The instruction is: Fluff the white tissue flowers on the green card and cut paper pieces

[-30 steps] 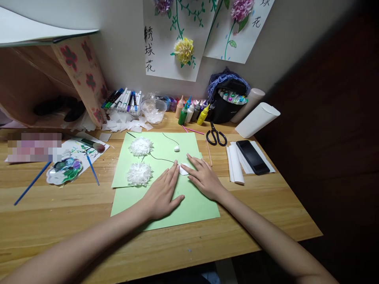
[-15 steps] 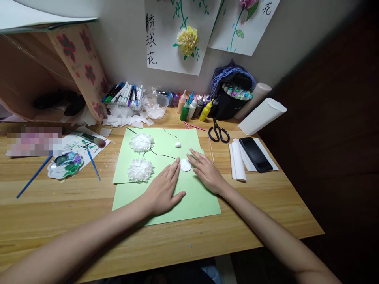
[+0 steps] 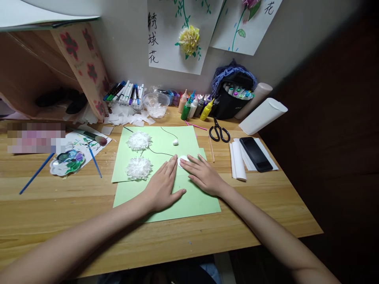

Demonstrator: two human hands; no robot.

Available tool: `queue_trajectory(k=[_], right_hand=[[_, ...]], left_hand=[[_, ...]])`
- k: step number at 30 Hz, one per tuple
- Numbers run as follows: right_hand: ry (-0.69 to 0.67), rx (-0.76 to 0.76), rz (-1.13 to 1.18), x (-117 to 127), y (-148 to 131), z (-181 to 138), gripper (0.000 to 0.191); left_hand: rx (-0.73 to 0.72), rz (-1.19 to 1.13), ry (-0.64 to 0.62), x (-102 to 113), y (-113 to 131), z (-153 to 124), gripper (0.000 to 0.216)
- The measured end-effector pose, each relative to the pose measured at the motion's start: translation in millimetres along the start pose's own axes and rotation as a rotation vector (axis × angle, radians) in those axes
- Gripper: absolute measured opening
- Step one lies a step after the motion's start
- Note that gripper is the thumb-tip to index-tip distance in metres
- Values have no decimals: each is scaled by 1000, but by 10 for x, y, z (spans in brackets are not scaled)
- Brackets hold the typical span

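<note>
Paint palette [image 3: 67,162]: left of the frame, on the counter [image 3: 65,221].
White pompoms [image 3: 139,169]: two, left of centre, on green paper [image 3: 192,205].
Left hand [image 3: 162,186]: centre, open and flat on the paper, fingers extended.
White disc [image 3: 179,163]: centre of the frame (partly hidden by fingers).
Right hand [image 3: 207,175]: right of centre, open, fingertips over the disc.
Phone [image 3: 256,154]: right of the frame.
</note>
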State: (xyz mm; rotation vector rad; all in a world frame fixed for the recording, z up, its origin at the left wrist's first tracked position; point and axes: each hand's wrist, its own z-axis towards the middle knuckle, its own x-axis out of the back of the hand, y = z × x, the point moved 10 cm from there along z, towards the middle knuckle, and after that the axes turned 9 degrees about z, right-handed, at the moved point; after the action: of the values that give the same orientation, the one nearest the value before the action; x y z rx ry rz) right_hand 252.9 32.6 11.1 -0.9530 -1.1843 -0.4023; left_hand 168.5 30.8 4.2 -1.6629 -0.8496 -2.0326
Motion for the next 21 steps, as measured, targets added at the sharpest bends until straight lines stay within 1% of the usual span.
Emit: queue_trajectory(k=[3, 7, 14, 18, 21], right_hand=[[13, 19, 6, 7, -21, -8, 51], [-4, 47, -25, -27, -39, -49, 53], [-60, 27, -55, -65, 10, -169, 58], [-31, -13, -75, -22, 64, -227, 55], [0, -32, -70, 13, 83, -235, 58]], left_hand=[[16, -6, -2, 4, -11, 0, 87], [25, -12, -10, -2, -14, -8, 88], [22, -24, 0, 10, -17, -19, 87], [19, -9, -2, 1, -19, -20, 88], [11, -8, 11, 7, -14, -22, 88]])
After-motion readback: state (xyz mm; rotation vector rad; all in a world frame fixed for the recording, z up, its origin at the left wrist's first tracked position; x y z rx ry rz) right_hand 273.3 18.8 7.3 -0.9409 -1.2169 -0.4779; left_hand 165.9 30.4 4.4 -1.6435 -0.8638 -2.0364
